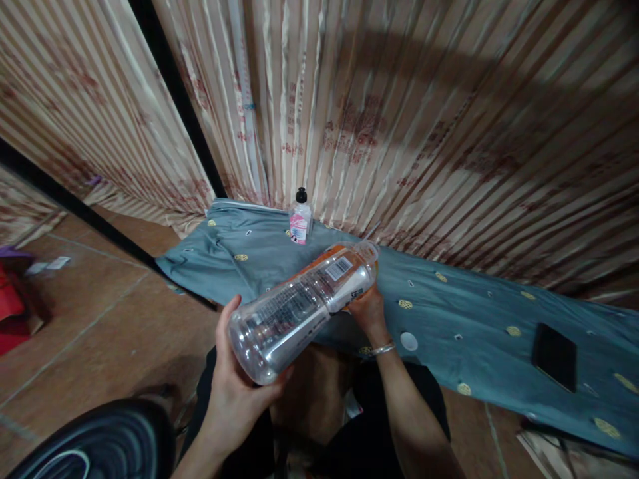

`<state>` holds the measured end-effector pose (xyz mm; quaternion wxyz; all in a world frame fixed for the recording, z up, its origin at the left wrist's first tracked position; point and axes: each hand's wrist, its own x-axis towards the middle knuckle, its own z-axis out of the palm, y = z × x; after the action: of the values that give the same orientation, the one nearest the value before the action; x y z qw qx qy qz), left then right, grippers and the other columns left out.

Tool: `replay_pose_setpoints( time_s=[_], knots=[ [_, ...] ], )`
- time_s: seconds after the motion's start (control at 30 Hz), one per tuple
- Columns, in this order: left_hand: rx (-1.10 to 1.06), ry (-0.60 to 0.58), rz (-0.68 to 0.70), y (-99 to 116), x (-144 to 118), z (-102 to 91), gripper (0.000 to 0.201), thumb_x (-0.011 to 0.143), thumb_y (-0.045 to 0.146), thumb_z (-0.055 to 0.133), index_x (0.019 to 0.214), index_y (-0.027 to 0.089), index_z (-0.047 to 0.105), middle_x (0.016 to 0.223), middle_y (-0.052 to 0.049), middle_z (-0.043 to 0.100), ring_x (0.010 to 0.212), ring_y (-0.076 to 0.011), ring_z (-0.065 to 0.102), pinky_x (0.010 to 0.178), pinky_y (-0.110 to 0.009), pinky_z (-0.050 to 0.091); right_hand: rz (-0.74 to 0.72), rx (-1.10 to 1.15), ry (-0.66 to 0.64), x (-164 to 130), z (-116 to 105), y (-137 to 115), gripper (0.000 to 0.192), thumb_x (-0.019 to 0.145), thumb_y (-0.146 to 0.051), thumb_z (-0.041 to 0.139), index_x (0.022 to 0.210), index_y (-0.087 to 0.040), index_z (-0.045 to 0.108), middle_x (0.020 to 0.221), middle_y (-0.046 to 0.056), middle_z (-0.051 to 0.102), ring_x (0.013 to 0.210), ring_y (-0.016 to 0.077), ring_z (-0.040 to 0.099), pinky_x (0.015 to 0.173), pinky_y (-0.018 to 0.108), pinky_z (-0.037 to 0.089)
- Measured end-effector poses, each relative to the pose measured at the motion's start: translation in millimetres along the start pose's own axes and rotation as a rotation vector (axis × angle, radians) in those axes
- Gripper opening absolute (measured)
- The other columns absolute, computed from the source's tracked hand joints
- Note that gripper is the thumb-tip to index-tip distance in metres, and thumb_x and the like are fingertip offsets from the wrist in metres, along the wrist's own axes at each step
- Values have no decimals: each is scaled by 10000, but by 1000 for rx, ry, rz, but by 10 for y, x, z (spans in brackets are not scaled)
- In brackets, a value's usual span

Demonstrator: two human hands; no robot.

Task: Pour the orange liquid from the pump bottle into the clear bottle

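Note:
A large clear plastic bottle (pixel 299 316) with an orange label lies tilted across both my hands, above the edge of the cloth-covered table. My left hand (pixel 239 392) is wrapped round its base, thumb and fingers on opposite sides. Near the neck end my right hand (pixel 368 309) grips it from underneath, and most of those fingers are hidden behind the bottle. The bottle's mouth points up and to the right. Beyond it, a small clear bottle (pixel 299 223) with a pink label and a black cap stands upright on the table.
A teal patterned cloth covers the long narrow table (pixel 439 316). On it lie a white round cap (pixel 409 341) and a black phone (pixel 554 357). Striped curtains (pixel 359 120) hang behind. At left are a black pole (pixel 177 93), a red box (pixel 17 306) and a dark round stool (pixel 100 442).

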<state>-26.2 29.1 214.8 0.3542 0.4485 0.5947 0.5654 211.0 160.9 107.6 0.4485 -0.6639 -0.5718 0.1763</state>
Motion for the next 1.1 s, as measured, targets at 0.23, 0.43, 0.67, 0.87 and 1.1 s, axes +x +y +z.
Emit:
replay_pose_setpoints(
  time_s=[0.23, 0.43, 0.67, 0.87, 1.1],
  knots=[
    [17, 2, -6, 9, -4, -2, 1107, 622, 375, 941, 1587, 264, 410, 1409, -110, 610, 1148, -292, 726, 970, -407, 611, 24, 6, -2, 3, -6, 4, 652, 673, -377, 797, 1265, -183, 605, 1114, 142, 822, 1010, 328, 809, 823, 393, 661],
    [1, -4, -5, 11, -3, 0, 1106, 619, 336, 937, 1586, 260, 405, 1393, -103, 621, 1120, -274, 739, 958, -383, 616, 34, 2, 5, -6, -5, -12, 642, 678, -377, 795, 1258, -176, 606, 1112, 155, 819, 1013, 330, 813, 830, 389, 659],
    [-16, -15, -14, 26, -2, 2, 1113, 632, 358, 944, 1594, 265, 392, 1374, -95, 633, 1128, -269, 741, 959, -371, 612, 23, -11, 4, 2, -14, -39, 664, 696, -381, 794, 1289, -150, 606, 1114, 156, 816, 1024, 322, 809, 823, 376, 658],
    [-4, -4, -8, 29, 4, 0, 1113, 628, 394, 953, 1588, 267, 405, 1367, -97, 636, 1115, -275, 740, 967, -384, 604, 48, 3, -7, 0, -25, -43, 689, 684, -413, 798, 1297, -167, 606, 1109, 149, 823, 992, 334, 812, 811, 401, 660],
    [-12, -8, -20, 41, 1, 9, 1130, 630, 431, 960, 1594, 265, 394, 1360, -96, 638, 1114, -275, 739, 967, -384, 604, 43, 37, -32, 1, -41, -53, 707, 686, -430, 806, 1307, -160, 603, 1111, 156, 824, 998, 329, 816, 800, 380, 659]
  ],
)
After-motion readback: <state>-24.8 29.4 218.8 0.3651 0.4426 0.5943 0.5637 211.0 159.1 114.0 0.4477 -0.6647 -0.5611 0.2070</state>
